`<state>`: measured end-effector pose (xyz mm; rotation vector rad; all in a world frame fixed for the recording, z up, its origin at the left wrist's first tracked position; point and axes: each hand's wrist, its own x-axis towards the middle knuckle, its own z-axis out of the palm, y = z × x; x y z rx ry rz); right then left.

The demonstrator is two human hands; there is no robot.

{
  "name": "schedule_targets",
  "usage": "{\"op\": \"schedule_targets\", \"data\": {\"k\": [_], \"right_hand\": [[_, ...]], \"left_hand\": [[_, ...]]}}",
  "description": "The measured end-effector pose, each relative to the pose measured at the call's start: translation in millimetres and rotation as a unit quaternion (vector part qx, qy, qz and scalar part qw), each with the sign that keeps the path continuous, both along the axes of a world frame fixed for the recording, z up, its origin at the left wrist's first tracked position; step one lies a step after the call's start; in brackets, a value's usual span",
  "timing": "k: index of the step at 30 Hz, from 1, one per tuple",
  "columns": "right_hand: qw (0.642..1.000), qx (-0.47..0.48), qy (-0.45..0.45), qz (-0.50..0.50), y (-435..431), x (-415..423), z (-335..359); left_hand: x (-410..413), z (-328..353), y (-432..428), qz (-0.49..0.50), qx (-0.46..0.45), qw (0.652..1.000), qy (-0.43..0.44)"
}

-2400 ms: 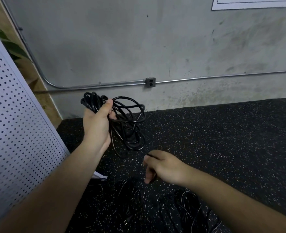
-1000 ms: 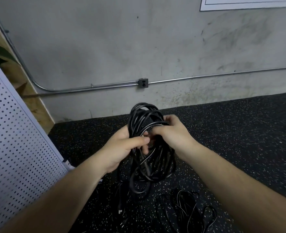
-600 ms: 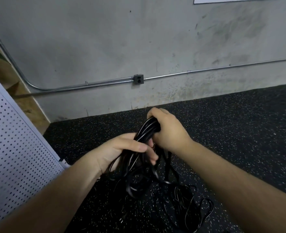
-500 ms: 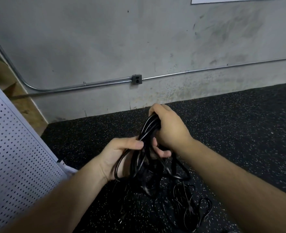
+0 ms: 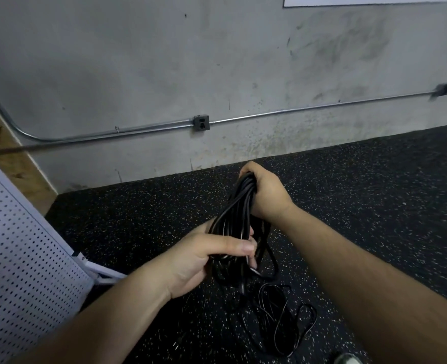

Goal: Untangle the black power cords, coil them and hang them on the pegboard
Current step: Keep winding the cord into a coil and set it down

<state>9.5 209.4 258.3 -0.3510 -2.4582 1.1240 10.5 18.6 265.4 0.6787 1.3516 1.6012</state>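
Head view: the right hand (image 5: 265, 195) is up top, fingers curled tight round the upper bend of the coil (image 5: 236, 219); the left hand (image 5: 204, 258) grips the same bundle lower down, thumb laid across the front of the strands, fingers wrapped behind; both fists are closed on black cord, with a short stretch of bunched strands running between them. The coil is in the air, above the floor (image 5: 374, 206) and a little right of centre; its lower loops hang out beneath the left hand. Below that, loose cord (image 5: 277, 319) lies sprawled on the floor in thin open loops; whether it joins the held bundle I cannot tell; a plug (image 5: 175, 345) shows faintly nearer the left forearm.

Edges now: the pegboard (image 5: 20, 258) fills the left side, its slanted edge running down to a white foot (image 5: 104, 274) just beside the left wrist, so it is close on that side; the dark speckled floor runs open to the right of the hands and back to the wall (image 5: 138, 61). Along the wall's base runs a conduit (image 5: 138, 130) with an outlet box (image 5: 201, 123) behind the hands, well apart from them; a wood panel (image 5: 12, 164) stands in the left corner; a shoe tip (image 5: 347, 359) peeks in at the bottom edge.
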Motion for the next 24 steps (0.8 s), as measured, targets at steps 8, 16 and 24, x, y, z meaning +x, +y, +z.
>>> {"op": "schedule_targets", "data": {"k": [8,16,24], "right_hand": [[0.999,0.003,-0.035,-0.033,13,-1,14],[0.995,0.026,-0.074,-0.066,13,-9,11],[0.986,0.042,-0.128,-0.093,15,-9,6]], "left_hand": [[-10,1,-8,0.043,-0.005,0.999,-0.007],[-12,1,-7,0.004,0.018,1.000,-0.024],[-17,-2,-6,0.007,0.040,0.993,-0.112]]}}
